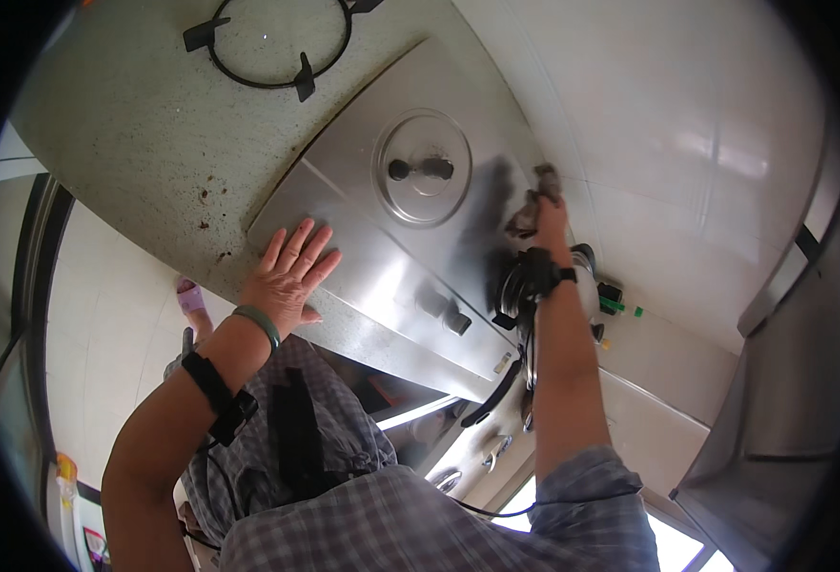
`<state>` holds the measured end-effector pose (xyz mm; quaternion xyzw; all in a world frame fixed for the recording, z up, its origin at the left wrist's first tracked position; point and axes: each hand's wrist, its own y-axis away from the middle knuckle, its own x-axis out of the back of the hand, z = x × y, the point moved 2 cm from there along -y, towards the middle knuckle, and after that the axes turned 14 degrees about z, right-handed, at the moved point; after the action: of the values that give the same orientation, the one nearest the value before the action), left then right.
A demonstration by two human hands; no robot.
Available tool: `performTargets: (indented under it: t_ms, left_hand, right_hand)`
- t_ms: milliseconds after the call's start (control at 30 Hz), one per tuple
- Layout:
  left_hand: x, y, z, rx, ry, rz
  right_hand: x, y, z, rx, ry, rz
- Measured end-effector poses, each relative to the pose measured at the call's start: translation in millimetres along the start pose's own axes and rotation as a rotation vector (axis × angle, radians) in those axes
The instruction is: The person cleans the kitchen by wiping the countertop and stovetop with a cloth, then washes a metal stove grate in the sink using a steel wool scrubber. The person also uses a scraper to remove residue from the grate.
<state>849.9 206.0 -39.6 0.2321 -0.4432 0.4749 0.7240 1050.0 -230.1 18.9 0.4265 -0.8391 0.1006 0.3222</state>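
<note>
My left hand (285, 279) rests palm down with fingers spread at the front left edge of a stainless steel gas cooktop (348, 222). My right hand (551, 218) grips a crumpled dark cloth (531, 214) at the cooktop's far right edge, beside the wall. Between the hands, a burner (426, 170) sits in a round recess, its pan support off. A control knob (456, 322) stands near the front edge. A black ring-shaped pan support (282, 84) lies on the speckled countertop (141, 143), where brown crumbs are scattered near the cooktop's left side.
Below my right forearm, a pan's black handle (493, 397) juts past the counter's edge. Dark cookware and a green-handled item (612, 304) stand by the tiled wall (649, 143). A range hood (770, 400) hangs at the right.
</note>
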Motion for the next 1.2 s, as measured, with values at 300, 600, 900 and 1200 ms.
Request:
performTargets:
  t_ms: [300, 600, 900, 1200]
  left_hand:
    - [9.5, -4.3, 0.7, 0.024, 0.04, -0.023]
    - [5.1, -3.5, -0.5, -0.018, 0.037, 0.004]
    - [23.4, -0.4, -11.8, -0.1, 0.109, -0.023]
    - [69.5, 72.1, -53.1, 0.017, 0.209, 0.249]
  right_hand:
    - [-9.0, -75.6, 66.3, 0.613, 1.035, -0.052]
    - [-46.1, 68.9, 51.6, 0.28, 0.734, 0.279]
    - [-71.1, 179.4, 26.4, 1.455, 1.001, 0.262]
    - [-110.6, 250.5, -1.7, 1.366, 0.848, 0.189]
